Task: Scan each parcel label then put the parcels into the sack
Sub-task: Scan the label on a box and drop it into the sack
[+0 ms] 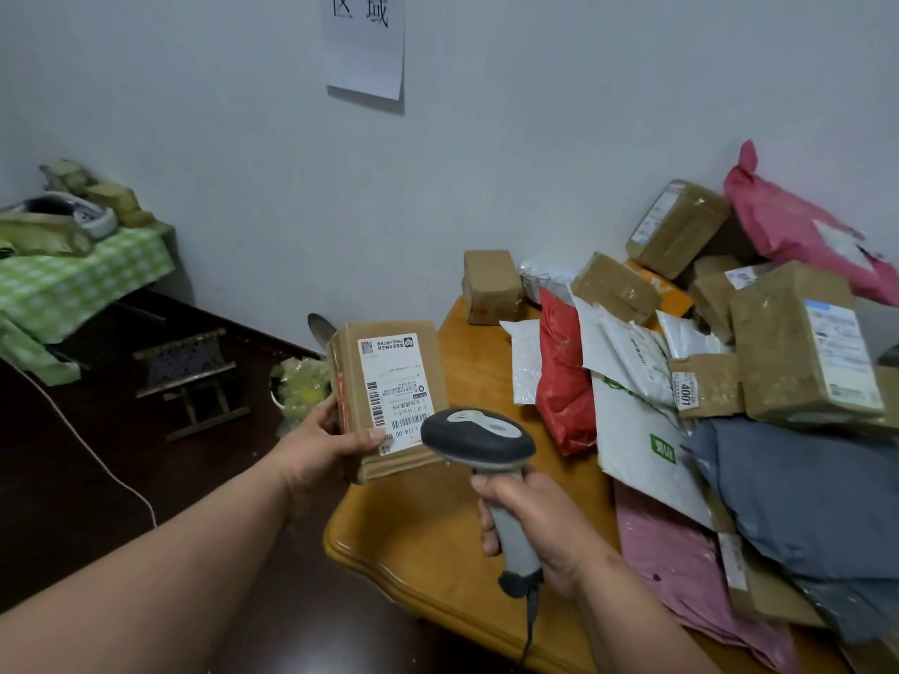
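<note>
So there's a brown taped cardboard parcel (389, 401) held up off the edge of the wooden table (428, 542), tilted upright with its white shipping label (396, 394) facing the camera, barcodes and a QR code showing. The grey handheld scanner (479, 442) sits just in front of the label's lower corner, head aimed at it, cable hanging off the handle. The remaining parcels (729, 381) are heaped on the table to the right: brown boxes plus red, pink, white and grey mailer bags.
</note>
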`<state>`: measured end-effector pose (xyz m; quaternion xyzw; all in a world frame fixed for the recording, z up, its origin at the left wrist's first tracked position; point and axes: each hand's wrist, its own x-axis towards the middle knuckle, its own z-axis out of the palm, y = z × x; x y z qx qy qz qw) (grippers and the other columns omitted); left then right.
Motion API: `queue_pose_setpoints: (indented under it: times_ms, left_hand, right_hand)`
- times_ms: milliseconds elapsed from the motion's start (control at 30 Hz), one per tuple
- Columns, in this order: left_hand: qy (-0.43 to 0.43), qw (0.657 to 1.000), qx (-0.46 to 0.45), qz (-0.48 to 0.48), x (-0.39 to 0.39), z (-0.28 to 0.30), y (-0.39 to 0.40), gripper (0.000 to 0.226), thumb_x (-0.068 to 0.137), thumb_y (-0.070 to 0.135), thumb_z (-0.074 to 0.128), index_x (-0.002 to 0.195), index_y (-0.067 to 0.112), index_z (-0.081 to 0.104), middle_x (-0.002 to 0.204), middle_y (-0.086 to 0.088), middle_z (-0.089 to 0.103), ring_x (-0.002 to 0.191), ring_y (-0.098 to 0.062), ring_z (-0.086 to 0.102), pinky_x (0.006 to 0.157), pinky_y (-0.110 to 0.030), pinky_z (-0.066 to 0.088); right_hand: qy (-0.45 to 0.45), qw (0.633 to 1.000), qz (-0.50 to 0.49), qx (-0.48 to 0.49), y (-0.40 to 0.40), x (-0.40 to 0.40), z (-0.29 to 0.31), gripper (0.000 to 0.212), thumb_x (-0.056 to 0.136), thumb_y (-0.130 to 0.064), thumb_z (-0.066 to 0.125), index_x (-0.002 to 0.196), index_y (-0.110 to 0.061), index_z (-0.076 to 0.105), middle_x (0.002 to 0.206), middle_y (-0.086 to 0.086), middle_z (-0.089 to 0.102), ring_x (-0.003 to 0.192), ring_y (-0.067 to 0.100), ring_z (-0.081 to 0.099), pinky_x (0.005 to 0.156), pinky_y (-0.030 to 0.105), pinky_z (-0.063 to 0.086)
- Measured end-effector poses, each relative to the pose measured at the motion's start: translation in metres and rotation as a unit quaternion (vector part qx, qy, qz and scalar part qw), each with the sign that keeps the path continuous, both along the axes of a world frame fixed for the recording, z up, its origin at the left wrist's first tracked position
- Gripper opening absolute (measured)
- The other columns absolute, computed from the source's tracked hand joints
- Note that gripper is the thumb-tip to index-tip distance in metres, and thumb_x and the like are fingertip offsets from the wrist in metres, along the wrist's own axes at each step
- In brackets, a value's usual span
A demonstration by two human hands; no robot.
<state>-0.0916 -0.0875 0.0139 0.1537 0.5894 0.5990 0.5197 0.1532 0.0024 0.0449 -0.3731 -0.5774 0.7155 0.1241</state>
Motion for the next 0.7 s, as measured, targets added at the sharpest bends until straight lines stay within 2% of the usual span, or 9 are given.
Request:
queue_pose_setpoints:
  times_ms: [67,167,267,333,433,533,600,633,700]
  left_hand:
    - [0.004,1.0,0.004,-0.001,-0.0013,0.0012,-0.0018,0.098,0.054,0.007,0.086,0.135,0.037,0.039,0.104,-0.005,0.077,0.094,-0.032,0.074,0.098,-0.061,0.049]
    - [0.006,1.0,0.003,0.004,-0.0016,0.0022,-0.0029,0.114,0.054,0.008,0.087,0.15,0.032,0.031,0.103,-0.004,0.077,0.093,-0.03,0.075,0.084,-0.052,0.058]
    - [0.015,1.0,0.002,0.005,-0.0012,0.0035,-0.0039,0.119,0.053,0.011,0.088,0.154,0.029,0.027,0.1,-0.001,0.078,0.091,-0.028,0.075,0.07,-0.043,0.06]
    - [0.021,1.0,0.001,0.004,-0.0004,0.0044,-0.0036,0.119,0.053,0.013,0.088,0.154,0.029,0.027,0.098,0.001,0.078,0.09,-0.027,0.075,0.074,-0.045,0.06]
    - [0.023,1.0,-0.002,0.005,0.0002,0.0043,-0.003,0.12,0.052,0.013,0.088,0.154,0.028,0.026,0.099,0.001,0.078,0.091,-0.029,0.075,0.088,-0.054,0.056]
    - [0.014,1.0,-0.003,0.006,-0.0006,0.0035,-0.0028,0.129,0.046,0.016,0.093,0.155,0.027,0.024,0.101,-0.002,0.077,0.093,-0.03,0.075,0.086,-0.052,0.057]
    - [0.011,1.0,-0.004,0.006,-0.0003,0.0042,-0.0021,0.142,0.034,0.024,0.101,0.154,0.029,0.025,0.102,-0.002,0.077,0.094,-0.03,0.074,0.085,-0.053,0.057]
    - [0.012,1.0,-0.004,0.004,0.0003,0.0044,-0.0015,0.143,0.033,0.025,0.101,0.154,0.03,0.026,0.102,-0.001,0.077,0.094,-0.03,0.074,0.083,-0.051,0.058]
    - [0.011,1.0,0.003,0.002,0.0017,0.004,0.0002,0.13,0.044,0.018,0.094,0.154,0.029,0.026,0.101,-0.001,0.077,0.092,-0.029,0.075,0.076,-0.047,0.059]
  right_hand:
    - [-0.003,1.0,0.002,0.007,-0.0016,-0.0003,0.0014,0.028,0.076,-0.033,0.069,0.088,-0.009,0.06,0.064,0.007,0.06,0.052,0.02,0.056,0.055,0.031,0.05]
    - [0.001,1.0,0.004,0.013,-0.0032,0.0002,0.0027,0.027,0.076,-0.033,0.068,0.086,-0.009,0.059,0.064,0.007,0.059,0.052,0.02,0.055,0.054,0.03,0.049]
    - [0.006,1.0,0.001,0.013,-0.004,0.0004,0.0039,0.028,0.077,-0.032,0.068,0.087,-0.009,0.058,0.064,0.007,0.059,0.051,0.02,0.054,0.053,0.028,0.049]
    - [0.009,1.0,0.002,0.015,-0.0035,0.0006,0.0046,0.027,0.077,-0.032,0.067,0.085,-0.008,0.058,0.063,0.007,0.058,0.05,0.019,0.054,0.052,0.028,0.048]
    - [0.007,1.0,0.005,0.021,-0.0018,0.002,0.0049,0.026,0.077,-0.033,0.067,0.08,-0.009,0.058,0.063,0.007,0.058,0.05,0.019,0.054,0.052,0.027,0.048]
    - [0.009,1.0,0.007,0.021,-0.0001,0.0036,0.0045,0.026,0.077,-0.033,0.067,0.077,-0.008,0.058,0.062,0.007,0.058,0.05,0.019,0.054,0.052,0.026,0.048]
    - [0.01,1.0,0.005,0.021,0.0012,0.0045,0.004,0.027,0.078,-0.033,0.067,0.08,-0.008,0.058,0.062,0.006,0.058,0.05,0.019,0.054,0.052,0.026,0.048]
    - [0.009,1.0,0.004,0.021,0.002,0.0048,0.0038,0.027,0.078,-0.033,0.068,0.082,-0.008,0.058,0.063,0.006,0.058,0.05,0.019,0.054,0.052,0.027,0.049]
    - [0.007,1.0,0.002,0.023,0.0037,0.0062,0.003,0.028,0.077,-0.034,0.068,0.085,-0.009,0.059,0.064,0.006,0.059,0.05,0.019,0.055,0.053,0.028,0.049]
